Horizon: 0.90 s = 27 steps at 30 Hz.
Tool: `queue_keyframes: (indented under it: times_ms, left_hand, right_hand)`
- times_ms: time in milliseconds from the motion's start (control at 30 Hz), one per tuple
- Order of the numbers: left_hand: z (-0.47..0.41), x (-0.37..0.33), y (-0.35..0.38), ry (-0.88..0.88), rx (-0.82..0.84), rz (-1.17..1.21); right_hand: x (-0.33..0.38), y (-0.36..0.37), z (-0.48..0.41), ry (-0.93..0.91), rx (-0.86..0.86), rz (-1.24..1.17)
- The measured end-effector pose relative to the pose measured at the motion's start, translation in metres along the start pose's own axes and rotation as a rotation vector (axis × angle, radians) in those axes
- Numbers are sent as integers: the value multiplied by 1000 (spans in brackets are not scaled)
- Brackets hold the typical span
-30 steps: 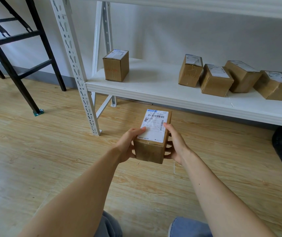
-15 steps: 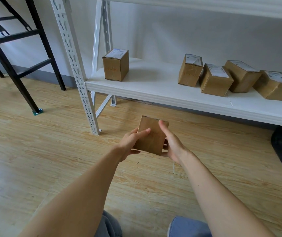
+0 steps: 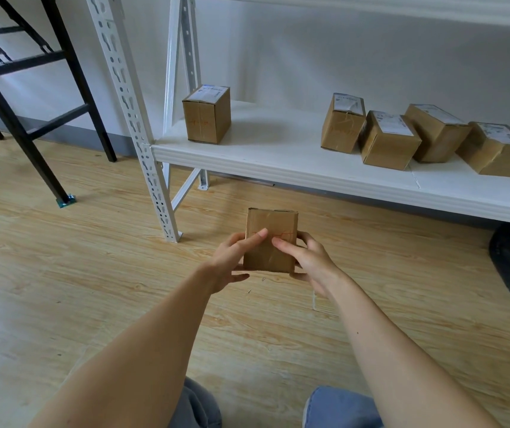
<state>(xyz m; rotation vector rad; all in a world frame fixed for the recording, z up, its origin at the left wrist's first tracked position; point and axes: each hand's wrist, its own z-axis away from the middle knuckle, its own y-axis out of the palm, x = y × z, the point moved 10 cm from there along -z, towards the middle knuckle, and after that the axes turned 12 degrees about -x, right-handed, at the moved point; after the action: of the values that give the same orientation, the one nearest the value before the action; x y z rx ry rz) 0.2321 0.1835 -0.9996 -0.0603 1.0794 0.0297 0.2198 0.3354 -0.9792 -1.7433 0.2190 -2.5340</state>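
The white shelf (image 3: 278, 168) and its load are as they were a second ago: a lone carton (image 3: 207, 118) near the left upright and a row of four cartons (image 3: 389, 140) to the right, all with labels upward. What has changed is the box (image 3: 270, 242) in hand. A second ago its white shipping label faced the camera. It has since been rolled over, and a plain brown face now looks up with the label out of sight, probably underneath or on the far side. I judge this to be an inspection or an orienting turn before the box joins the others, so the label would have to come back on top to match them. The box is held in the air over the wooden floor (image 3: 93, 273), in front of the shelf's front edge and touching neither. The left hand (image 3: 232, 261) grasps its left side with the thumb laid across the upper face. The right hand (image 3: 307, 261) grasps the right side, one digit stretched over the face and the rest wrapped behind. The box is a small cardboard carton with square, uncrushed corners. Clear tape seems to run down the visible face, and a faint red scribble crosses its middle, too small to read.
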Motion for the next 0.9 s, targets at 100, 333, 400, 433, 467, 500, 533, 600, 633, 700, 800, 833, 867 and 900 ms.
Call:
queue_keyframes:
  times_ms: [100, 333, 400, 433, 467, 500, 533, 600, 633, 700, 800, 833, 867, 900]
  left_hand:
    - [-1, 0, 0, -63, 14, 83]
    - [0, 0, -5, -118, -20, 144]
    - [1, 0, -4, -124, -8, 152]
    - [3, -2, -4, -116, 0, 154]
    - [6, -4, -2, -102, 17, 160]
    - [8, -7, 0, -84, 37, 170]
    - [9, -9, 2, -66, 56, 181]
    - [13, -13, 5, -34, 76, 187]
    - [12, -14, 7, -24, 82, 179]
    - [8, -12, 9, -25, 76, 120]
    - [0, -6, 2, -55, -31, 34]
    - [-2, -5, -1, -55, -69, 37]
    - [-5, -4, -4, -50, -102, 42]
    - [-6, -3, -7, -51, -124, 48]
  right_hand:
    - [8, 1, 1, -8, 52, -36]
    - [4, 8, 4, 82, 138, -68]
    - [5, 8, 5, 118, 140, -132]
    - [4, 6, 4, 136, 121, -162]
    - [4, 5, 4, 143, 105, -179]
    - [5, 4, 4, 130, 94, -176]
    - [7, 4, 3, 105, 82, -161]
    - [8, 2, 1, 64, 31, -116]
    - [7, -1, -1, 62, -11, -110]
    - [6, -5, -3, 52, -62, -103]
    - [7, -2, -2, 25, -55, -90]
    - [8, 0, -1, 18, -50, -89]
    - [10, 1, -1, 7, -45, -89]
    - [10, 3, -1, -3, -38, -92]
